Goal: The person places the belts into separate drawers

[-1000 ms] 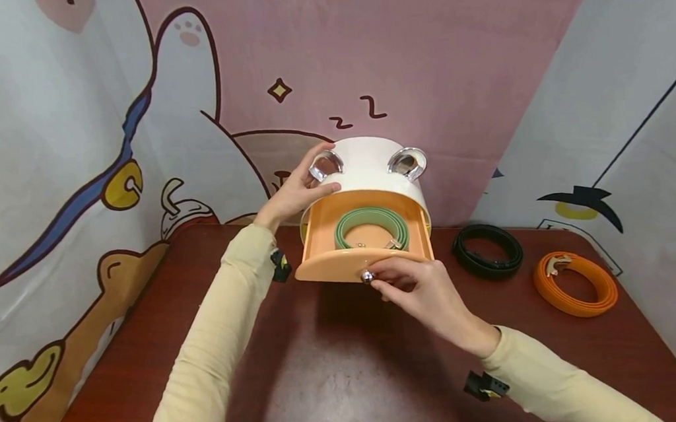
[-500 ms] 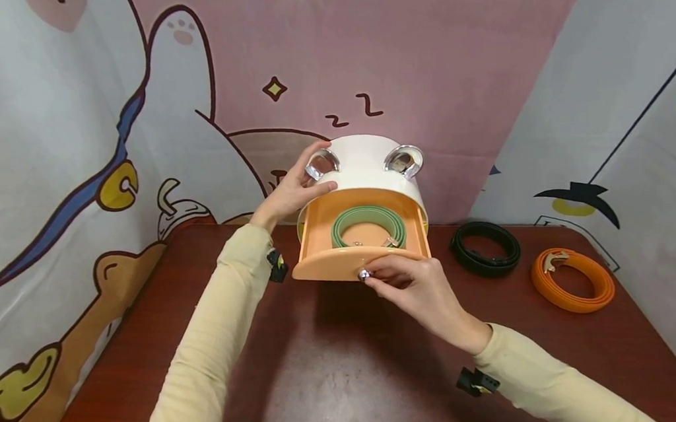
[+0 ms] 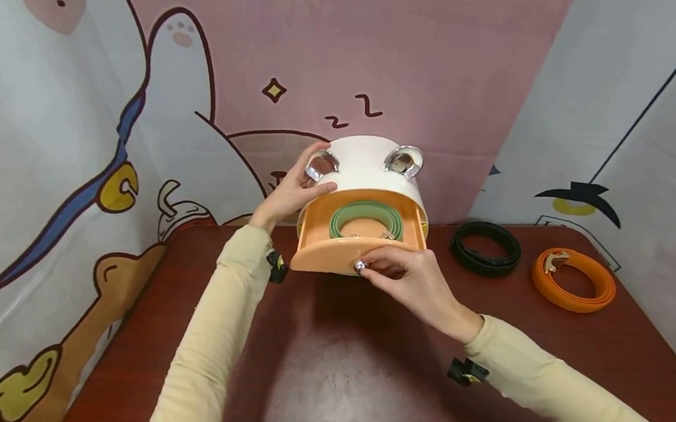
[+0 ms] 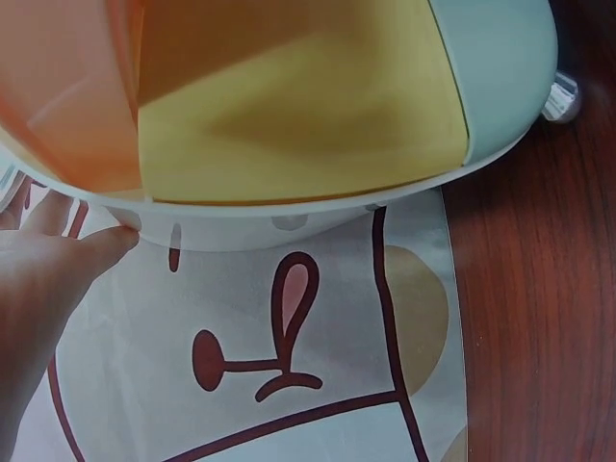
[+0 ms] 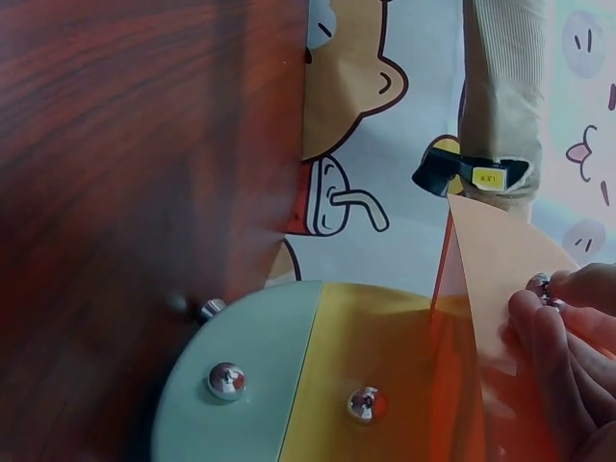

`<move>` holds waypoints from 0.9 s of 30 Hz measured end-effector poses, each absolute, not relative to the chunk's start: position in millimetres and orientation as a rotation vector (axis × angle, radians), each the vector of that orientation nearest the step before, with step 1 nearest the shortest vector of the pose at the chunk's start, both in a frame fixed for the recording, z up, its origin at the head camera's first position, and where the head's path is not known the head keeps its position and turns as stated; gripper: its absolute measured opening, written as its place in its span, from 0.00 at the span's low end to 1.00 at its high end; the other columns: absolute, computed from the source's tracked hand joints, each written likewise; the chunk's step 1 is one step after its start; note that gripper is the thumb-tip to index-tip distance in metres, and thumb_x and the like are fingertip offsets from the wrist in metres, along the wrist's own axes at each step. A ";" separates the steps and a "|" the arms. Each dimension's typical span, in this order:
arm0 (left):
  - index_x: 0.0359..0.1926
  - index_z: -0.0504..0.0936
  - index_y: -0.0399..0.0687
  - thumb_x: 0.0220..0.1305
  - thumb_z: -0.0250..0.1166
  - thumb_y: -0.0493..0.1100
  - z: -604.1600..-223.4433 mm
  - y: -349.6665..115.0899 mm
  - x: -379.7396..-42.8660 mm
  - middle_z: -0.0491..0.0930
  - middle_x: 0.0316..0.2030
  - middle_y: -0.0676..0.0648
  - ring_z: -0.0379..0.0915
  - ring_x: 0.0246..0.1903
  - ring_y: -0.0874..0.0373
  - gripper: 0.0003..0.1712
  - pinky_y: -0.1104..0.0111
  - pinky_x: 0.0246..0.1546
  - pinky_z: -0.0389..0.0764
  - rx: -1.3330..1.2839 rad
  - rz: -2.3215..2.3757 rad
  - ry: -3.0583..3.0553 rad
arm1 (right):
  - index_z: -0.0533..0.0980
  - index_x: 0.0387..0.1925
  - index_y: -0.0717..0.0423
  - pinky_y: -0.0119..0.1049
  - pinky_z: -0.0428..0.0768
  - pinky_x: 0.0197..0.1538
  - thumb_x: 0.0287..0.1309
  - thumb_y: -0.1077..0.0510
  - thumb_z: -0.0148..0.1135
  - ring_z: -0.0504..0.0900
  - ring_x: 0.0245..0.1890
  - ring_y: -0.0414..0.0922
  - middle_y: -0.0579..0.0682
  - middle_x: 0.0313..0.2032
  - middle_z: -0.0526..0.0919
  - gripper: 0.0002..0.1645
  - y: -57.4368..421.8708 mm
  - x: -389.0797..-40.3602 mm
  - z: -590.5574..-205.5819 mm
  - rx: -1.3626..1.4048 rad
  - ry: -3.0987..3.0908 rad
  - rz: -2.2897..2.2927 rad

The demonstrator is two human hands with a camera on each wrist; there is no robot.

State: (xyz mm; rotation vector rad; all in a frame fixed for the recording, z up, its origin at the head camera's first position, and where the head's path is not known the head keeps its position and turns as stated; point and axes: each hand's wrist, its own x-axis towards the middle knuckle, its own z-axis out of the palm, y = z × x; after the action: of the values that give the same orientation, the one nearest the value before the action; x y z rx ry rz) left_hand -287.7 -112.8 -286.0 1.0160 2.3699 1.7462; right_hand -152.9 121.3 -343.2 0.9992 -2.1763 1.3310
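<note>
My right hand (image 3: pixel 418 284) pinches the silver knob (image 3: pixel 360 266) of an orange drawer (image 3: pixel 320 257) between thumb and fingers. The drawer stands partly pulled out of a rounded white cabinet (image 3: pixel 364 166) with two silver ears. Inside the drawer lies a coiled green belt (image 3: pixel 395 220) with a metal buckle. My left hand (image 3: pixel 290 191) rests against the cabinet's upper left side, its thumb and fingers on either side of the left ear (image 3: pixel 322 164). Below the orange drawer, the right wrist view shows a yellow drawer (image 5: pixel 351 337) and a green drawer (image 5: pixel 255 337), both closed.
A coiled black belt (image 3: pixel 472 263) and a coiled orange belt (image 3: pixel 600 283) lie on the dark red table (image 3: pixel 328 384), right of the cabinet. A cartoon-printed cloth (image 3: pixel 420 45) hangs close behind the cabinet and along both sides.
The orange drawer has slid a little into the cabinet, carrying the green belt with it. My right hand has moved inward on the knob; the left hand stays in place on the cabinet.
</note>
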 end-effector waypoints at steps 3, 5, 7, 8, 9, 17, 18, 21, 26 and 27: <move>0.73 0.52 0.45 0.65 0.63 0.34 -286.4 -112.5 -287.9 0.63 0.59 0.40 0.67 0.34 0.53 0.41 0.67 0.38 0.70 1.007 1.741 2.368 | 0.84 0.38 0.57 0.29 0.80 0.32 0.52 0.66 0.72 0.84 0.29 0.36 0.45 0.35 0.87 0.10 121.4 -156.2 -342.9 1.007 -2.165 1.336; 0.73 0.52 0.46 0.65 0.63 0.34 -286.6 -112.5 -288.4 0.62 0.61 0.41 0.68 0.36 0.53 0.41 0.66 0.38 0.71 0.999 1.746 2.356 | 0.84 0.38 0.57 0.29 0.80 0.33 0.52 0.66 0.72 0.84 0.29 0.37 0.46 0.35 0.87 0.10 121.7 -158.4 -342.2 1.007 -2.157 1.336; 0.73 0.51 0.46 0.65 0.63 0.33 -286.7 -112.7 -289.3 0.62 0.60 0.40 0.69 0.38 0.53 0.41 0.66 0.40 0.72 1.000 1.754 2.340 | 0.84 0.38 0.57 0.29 0.80 0.33 0.51 0.66 0.72 0.84 0.29 0.37 0.46 0.35 0.87 0.10 122.1 -161.2 -341.6 1.006 -2.151 1.337; 0.73 0.51 0.45 0.65 0.62 0.33 -286.9 -112.7 -289.7 0.62 0.60 0.39 0.69 0.39 0.52 0.41 0.66 0.40 0.72 1.005 1.760 2.330 | 0.84 0.38 0.57 0.29 0.80 0.33 0.51 0.66 0.72 0.84 0.29 0.36 0.45 0.35 0.87 0.10 122.4 -162.8 -341.5 1.004 -2.153 1.333; 0.73 0.51 0.45 0.65 0.62 0.33 -287.0 -112.8 -289.9 0.63 0.60 0.39 0.70 0.40 0.52 0.41 0.66 0.41 0.73 1.008 1.763 2.321 | 0.84 0.38 0.57 0.29 0.80 0.33 0.51 0.66 0.72 0.84 0.29 0.36 0.45 0.35 0.87 0.10 122.6 -164.3 -341.1 1.005 -2.152 1.336; 0.73 0.52 0.46 0.65 0.62 0.32 -289.0 -113.2 -291.4 0.62 0.60 0.38 0.69 0.45 0.51 0.40 0.65 0.45 0.72 1.036 1.768 2.310 | 0.84 0.39 0.57 0.30 0.81 0.33 0.51 0.67 0.72 0.85 0.31 0.40 0.46 0.36 0.87 0.11 124.7 -178.1 -340.4 0.987 -2.159 1.395; 0.73 0.52 0.46 0.65 0.62 0.32 -289.3 -113.3 -291.6 0.62 0.61 0.38 0.69 0.45 0.50 0.40 0.65 0.45 0.72 1.035 1.766 2.311 | 0.84 0.39 0.58 0.30 0.81 0.32 0.51 0.67 0.72 0.85 0.30 0.41 0.46 0.36 0.87 0.11 125.0 -179.4 -340.8 0.990 -2.159 1.400; 0.73 0.52 0.46 0.66 0.62 0.33 -289.2 -113.7 -291.7 0.61 0.62 0.38 0.69 0.46 0.50 0.41 0.64 0.46 0.72 1.030 1.760 2.314 | 0.85 0.39 0.59 0.31 0.81 0.31 0.52 0.67 0.71 0.85 0.29 0.42 0.47 0.37 0.86 0.11 125.5 -182.0 -340.5 1.007 -2.159 1.420; 0.73 0.51 0.46 0.66 0.62 0.33 -288.6 -114.4 -291.5 0.61 0.62 0.40 0.69 0.47 0.50 0.41 0.64 0.47 0.72 1.021 1.762 2.310 | 0.85 0.39 0.60 0.33 0.81 0.29 0.52 0.68 0.70 0.84 0.25 0.41 0.49 0.37 0.86 0.11 123.7 -184.2 -337.9 0.995 -2.157 1.451; 0.73 0.51 0.46 0.66 0.62 0.33 -288.8 -114.6 -291.3 0.61 0.62 0.40 0.69 0.47 0.50 0.41 0.64 0.47 0.73 1.019 1.763 2.309 | 0.84 0.39 0.61 0.33 0.81 0.28 0.51 0.69 0.70 0.84 0.25 0.42 0.50 0.37 0.86 0.11 122.6 -183.4 -335.7 0.987 -2.160 1.452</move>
State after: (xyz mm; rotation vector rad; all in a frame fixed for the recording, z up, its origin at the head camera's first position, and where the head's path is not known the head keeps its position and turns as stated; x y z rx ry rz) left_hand -291.3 -114.6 -288.8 1.0191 2.3092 1.7626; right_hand -183.4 122.6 -335.7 0.9865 -2.1603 1.4519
